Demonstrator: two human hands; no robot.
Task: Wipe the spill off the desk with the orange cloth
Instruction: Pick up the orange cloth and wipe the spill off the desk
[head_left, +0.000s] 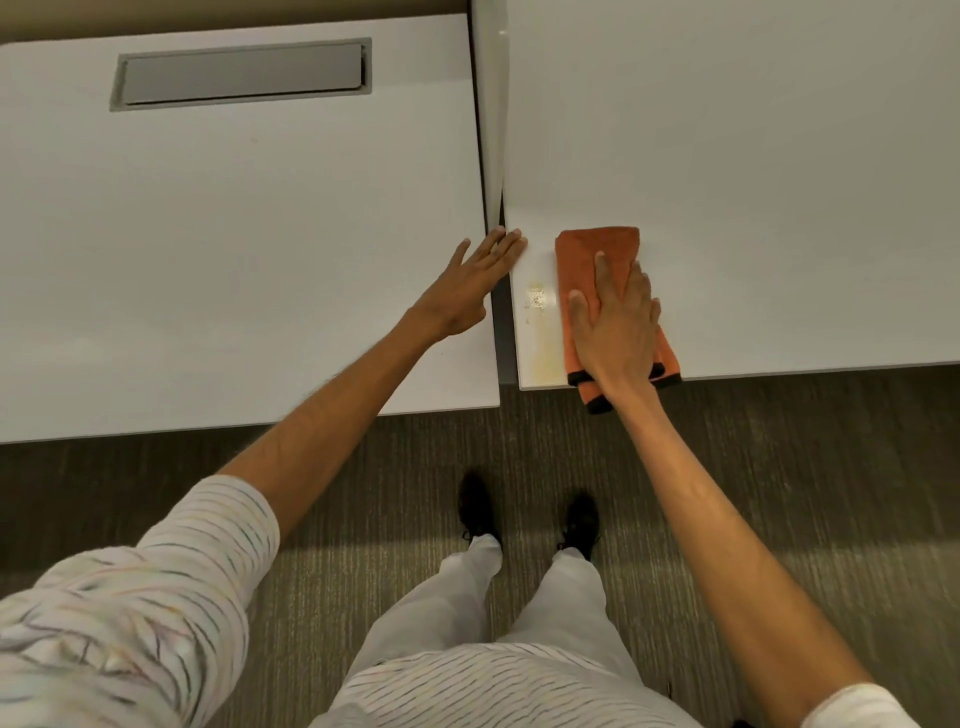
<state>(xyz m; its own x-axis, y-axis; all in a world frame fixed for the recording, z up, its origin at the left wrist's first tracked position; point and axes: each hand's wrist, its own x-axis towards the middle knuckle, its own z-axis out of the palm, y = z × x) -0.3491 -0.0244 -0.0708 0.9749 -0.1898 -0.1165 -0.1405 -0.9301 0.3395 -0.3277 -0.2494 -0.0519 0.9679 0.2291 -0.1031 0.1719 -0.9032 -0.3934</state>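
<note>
A folded orange cloth (592, 254) with a dark hem lies on the right white desk (779, 182) near its front left corner, its near end hanging over the front edge. My right hand (615, 322) presses flat on the cloth, fingers spread. Just left of the cloth is the yellowish spill (537, 304), a wet patch with a faint streak running toward the desk's front edge. My left hand (470, 283) rests flat and open, fingertips reaching across the gap between the two desks, holding nothing.
The left white desk (234, 234) has a grey cable hatch (241, 73) at the back. A thin white divider panel (493, 104) stands between the desks. Below is striped carpet (779, 467), with my legs and black shoes (478, 509) near the desks' front edges.
</note>
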